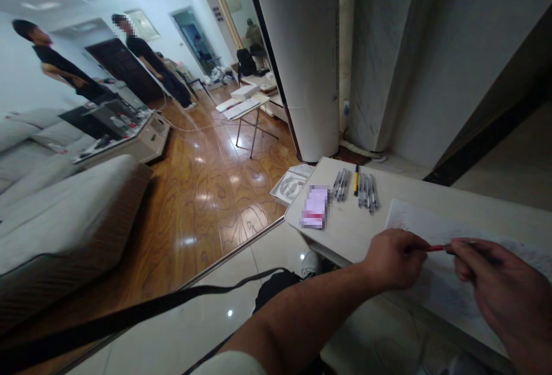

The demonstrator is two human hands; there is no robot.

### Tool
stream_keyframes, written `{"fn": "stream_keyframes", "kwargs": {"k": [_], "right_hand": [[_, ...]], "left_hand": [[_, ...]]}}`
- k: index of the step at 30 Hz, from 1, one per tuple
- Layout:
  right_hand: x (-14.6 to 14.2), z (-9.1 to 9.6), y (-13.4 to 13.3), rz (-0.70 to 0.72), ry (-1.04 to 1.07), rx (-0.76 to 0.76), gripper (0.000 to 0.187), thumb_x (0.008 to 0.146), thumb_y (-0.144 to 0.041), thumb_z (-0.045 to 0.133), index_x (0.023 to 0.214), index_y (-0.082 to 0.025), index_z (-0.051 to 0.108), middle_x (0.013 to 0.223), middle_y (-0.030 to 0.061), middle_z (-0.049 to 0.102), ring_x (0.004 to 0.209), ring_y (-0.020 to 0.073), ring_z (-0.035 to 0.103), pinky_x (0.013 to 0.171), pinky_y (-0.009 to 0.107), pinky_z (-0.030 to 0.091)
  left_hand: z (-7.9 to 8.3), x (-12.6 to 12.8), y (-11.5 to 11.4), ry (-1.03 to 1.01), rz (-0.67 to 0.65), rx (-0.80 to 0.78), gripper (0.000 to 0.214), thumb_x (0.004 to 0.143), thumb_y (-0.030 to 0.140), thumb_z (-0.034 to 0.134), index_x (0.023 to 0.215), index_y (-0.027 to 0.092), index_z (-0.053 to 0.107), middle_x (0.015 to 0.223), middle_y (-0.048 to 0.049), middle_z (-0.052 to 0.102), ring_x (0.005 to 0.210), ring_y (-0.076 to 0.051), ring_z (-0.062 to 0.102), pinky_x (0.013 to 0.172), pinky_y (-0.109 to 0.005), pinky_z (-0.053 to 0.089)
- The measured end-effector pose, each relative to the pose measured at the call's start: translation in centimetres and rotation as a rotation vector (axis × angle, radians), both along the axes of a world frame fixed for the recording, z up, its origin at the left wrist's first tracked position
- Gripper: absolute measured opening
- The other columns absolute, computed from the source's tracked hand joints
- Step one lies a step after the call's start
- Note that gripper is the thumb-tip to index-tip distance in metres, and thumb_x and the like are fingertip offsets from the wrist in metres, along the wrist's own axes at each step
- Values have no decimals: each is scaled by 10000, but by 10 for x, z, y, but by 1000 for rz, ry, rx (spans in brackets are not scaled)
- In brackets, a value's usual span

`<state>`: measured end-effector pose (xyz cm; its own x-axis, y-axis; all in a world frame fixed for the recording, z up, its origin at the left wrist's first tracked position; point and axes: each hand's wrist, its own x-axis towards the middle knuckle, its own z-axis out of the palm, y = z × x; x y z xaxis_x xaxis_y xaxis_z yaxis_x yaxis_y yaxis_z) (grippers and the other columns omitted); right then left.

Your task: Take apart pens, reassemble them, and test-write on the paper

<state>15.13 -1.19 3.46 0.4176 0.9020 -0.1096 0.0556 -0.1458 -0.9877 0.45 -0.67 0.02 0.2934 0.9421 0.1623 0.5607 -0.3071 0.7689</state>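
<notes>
Over the table's right part, my left hand [399,257] pinches one end of a slim red pen [436,248]. My right hand [500,283] is closed around its other, darker end, so the pen spans the gap between my fingers. Beneath both hands lies white paper [403,214] with faint scribbled strokes. Farther back on the table are clear pens [340,184] in a small group, a yellow-and-black marker [356,180] and another group of clear pens [367,192]. A pinkish pad or packet [315,207], partly blurred out, lies near the table's left corner.
The pale table [345,222] ends at a rounded left corner. A white box [291,184] sits on the floor behind it, near a tall white cylindrical unit [306,76]. A sofa [73,214], a folding table [248,107] and two standing people [150,58] are farther left.
</notes>
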Motion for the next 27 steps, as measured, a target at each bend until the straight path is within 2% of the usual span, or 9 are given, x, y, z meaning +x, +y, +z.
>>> {"fn": "stream_keyframes", "kwargs": {"k": [3,6,10,15,27], "right_hand": [[3,-4,0,67,23,-46,336,578,-478,777,717,-189,677,497,4,533,487,147,468,473,290,350],[7,-10,0,58,-23,-51,341,611,-472,779,753,-177,684,504,-3,534,492,141,471,466,275,351],[10,-16,1,50,-67,7,333,629,-439,790,795,-169,689,526,-13,555,487,123,486,449,240,365],[11,-22,5,128,-13,58,288,691,-407,750,811,-155,681,523,-21,553,455,103,471,424,222,368],[11,-23,3,191,-19,34,266,709,-393,764,813,-161,683,522,-30,553,469,95,472,423,206,378]], "left_hand": [[-2,1,0,15,3,2,283,862,281,549,1070,173,707,925,-50,712,851,-165,637,812,-271,511],[-5,1,1,18,-11,26,286,861,273,551,1085,181,702,936,-48,714,861,-166,640,818,-271,511],[-4,3,0,-54,-25,37,270,843,215,560,1071,191,703,940,-45,720,859,-162,641,809,-265,508],[-6,2,4,-132,10,27,226,834,173,553,995,185,711,904,-43,718,816,-156,631,772,-267,499],[-4,2,4,-121,-2,40,192,817,162,547,942,177,693,854,-36,699,791,-145,620,726,-243,491]]}}
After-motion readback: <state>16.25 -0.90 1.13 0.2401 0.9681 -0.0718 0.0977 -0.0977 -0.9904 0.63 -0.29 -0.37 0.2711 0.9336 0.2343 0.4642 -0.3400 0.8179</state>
